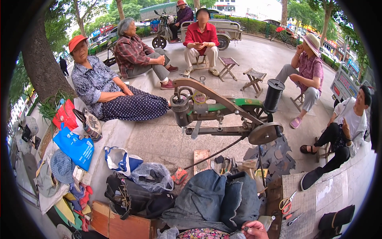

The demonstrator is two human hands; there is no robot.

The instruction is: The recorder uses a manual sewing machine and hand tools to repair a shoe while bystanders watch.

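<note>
Right hand: the right hand (254,230) is showing at 6 o'clock at the lower edge, its grip pinching closed on a small dark object (246,228) between thumb and fingertip; what the object is cannot be told.
Left hand: it is not appearing in the picture.
Nearest thing: the denim garment (213,199) is lying bunched just at 11 o'clock of the hand, over the lap; thick, blue-grey, soft folds.
Further out: a hand-cranked stitching machine (223,113) is standing at 12 o'clock, painted metal, long arched arm, round flywheel, with a black thread spool (273,95) upright at its 2 o'clock.
Right side: orange-handled scissors (287,204) are resting on a grey gridded mat (304,199) at 2 o'clock.
Left side: bags and cloth scraps are piling at 9 o'clock, among them a blue tote bag (73,147).
Background: several people are sitting on low stools and a stone ledge.
Risk: the pinched piece is tiny, so a loosening pinch is likely dropping it into the denim folds, where it would be hard to find; the scissors' open blades are lying close to that arm's reach.
</note>
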